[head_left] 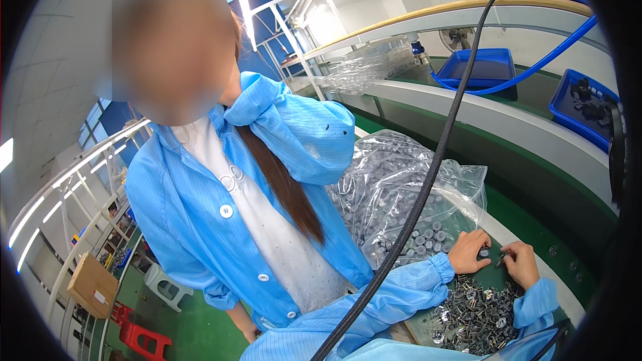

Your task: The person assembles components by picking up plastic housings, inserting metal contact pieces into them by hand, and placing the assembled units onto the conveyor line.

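Observation:
My left hand (470,253) is at the lower right over the green work surface, its fingers curled round a small round grey part (484,253). Just to its right, my right hand (521,264) pinches a small dark metal piece (500,261) whose exact kind is too small to make out. The two hands are close but apart. Below them spreads a heap of small metal parts (475,314), some pin-shaped. Beyond my left hand lies a clear plastic bag (388,180) full of round grey parts, several of them showing at its mouth (428,241).
A person in a blue jacket (267,227) stands close at my left. A black braided cable (428,180) crosses the view. Blue trays (478,67) and a blue hose (535,67) are at the bench behind. Stools (144,341) stand on the floor.

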Tool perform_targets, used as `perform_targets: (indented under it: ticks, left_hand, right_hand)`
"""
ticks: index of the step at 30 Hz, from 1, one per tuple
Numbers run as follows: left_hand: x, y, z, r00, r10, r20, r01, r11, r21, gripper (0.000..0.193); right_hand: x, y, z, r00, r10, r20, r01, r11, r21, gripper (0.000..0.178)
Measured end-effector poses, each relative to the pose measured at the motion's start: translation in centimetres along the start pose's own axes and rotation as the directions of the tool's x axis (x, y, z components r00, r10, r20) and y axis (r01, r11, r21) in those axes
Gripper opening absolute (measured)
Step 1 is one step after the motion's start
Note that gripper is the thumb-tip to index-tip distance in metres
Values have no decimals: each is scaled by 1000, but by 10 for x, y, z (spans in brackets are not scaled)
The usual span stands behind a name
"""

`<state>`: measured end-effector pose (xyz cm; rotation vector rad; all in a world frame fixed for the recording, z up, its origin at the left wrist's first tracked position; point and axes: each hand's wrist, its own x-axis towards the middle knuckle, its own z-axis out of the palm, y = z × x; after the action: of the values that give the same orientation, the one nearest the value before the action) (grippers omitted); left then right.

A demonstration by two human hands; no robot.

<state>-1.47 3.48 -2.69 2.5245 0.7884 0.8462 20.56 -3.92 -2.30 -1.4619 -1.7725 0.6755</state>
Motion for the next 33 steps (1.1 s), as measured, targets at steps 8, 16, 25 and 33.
perform_targets:
  ticks: [8, 16, 25, 33]
  left_hand:
    - [1, -9, 8, 1000, -24, -5, 24, 1000, 10, 38]
    - [1, -10, 8, 1000, -3, 7, 3, 1000, -4, 36]
    - [1, -5, 6, 999, -17, 49, 17, 1000, -13, 33]
    - [5, -10, 8, 977, 207, -46, -212, 969, -127, 27]
  right_hand:
    - [0, 19, 5, 974, -112, -197, 80, 983, -165, 10]
    - [-1, -14, -3, 988, -81, 130, 81, 997, 4, 12]
    - [-2, -6, 4, 987, -161, 5, 161, 979, -122, 15]
    - [-3, -21, 12, 953, -249, -172, 219, 960, -174, 23]
